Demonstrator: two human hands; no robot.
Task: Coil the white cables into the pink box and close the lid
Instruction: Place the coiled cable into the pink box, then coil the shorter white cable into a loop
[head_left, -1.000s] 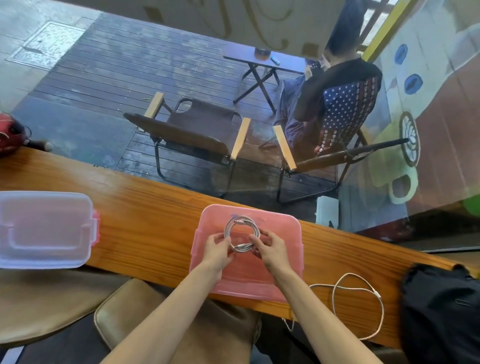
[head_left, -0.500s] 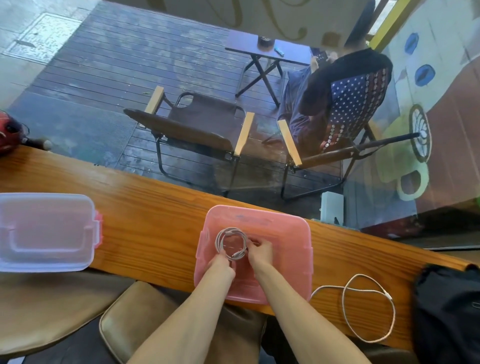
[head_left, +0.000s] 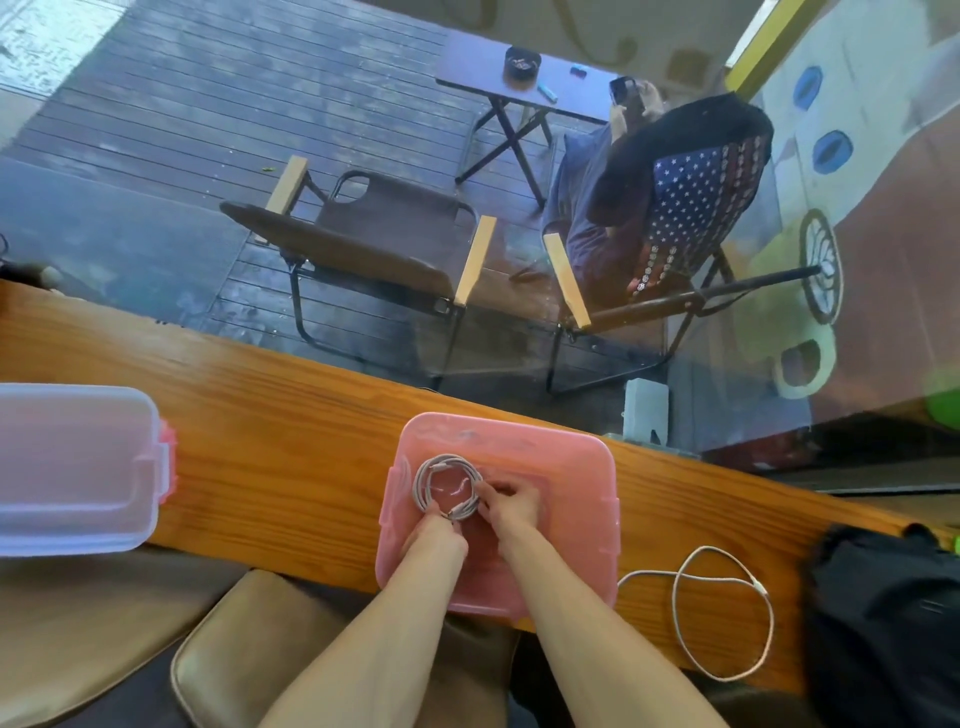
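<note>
The open pink box (head_left: 582, 467) sits on the wooden counter in front of me. A coiled white cable (head_left: 436, 470) lies inside it at the left side. My left hand (head_left: 435, 538) pinches the coil's near edge. My right hand (head_left: 511, 501) grips the coil's right side. Both hands are down inside the box. A second white cable (head_left: 724, 613) lies loose in a wide loop on the counter, right of the box. The clear lid (head_left: 72, 467) with pink latches rests on the counter far to the left.
The wooden counter (head_left: 280, 441) runs along a glass window. A black bag (head_left: 883, 618) sits at the right end. Tan stool cushions (head_left: 234, 654) are below the near edge. Outside, a person sits in a folding chair (head_left: 696, 208) beside another, unoccupied one.
The coil has gone from being held above the box to lying low in its left part. Both hands went down with it and stayed on it.
</note>
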